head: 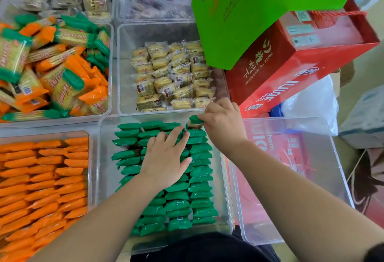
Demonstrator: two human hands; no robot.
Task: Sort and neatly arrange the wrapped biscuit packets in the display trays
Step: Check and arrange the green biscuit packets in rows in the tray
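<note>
Right grip (224,123) pinches green packet (195,119); left grip (166,157) released, flat on green rows (200,189); green bag (259,12) overhangs yellow-packet tray (128,37) beyond.

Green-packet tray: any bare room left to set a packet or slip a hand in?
Bare strip between the left wall of the clear plastic tray and the rows of green wrapped packets; a gap at the far right corner, where the right hand pinches a green packet. Middle rows packed, left hand pressing them.

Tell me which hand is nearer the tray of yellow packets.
Right. The right hand pinches a green packet at the yellow-packet tray, by its near-right corner. The left hand lies flat, lower in view, on the green rows.
</note>
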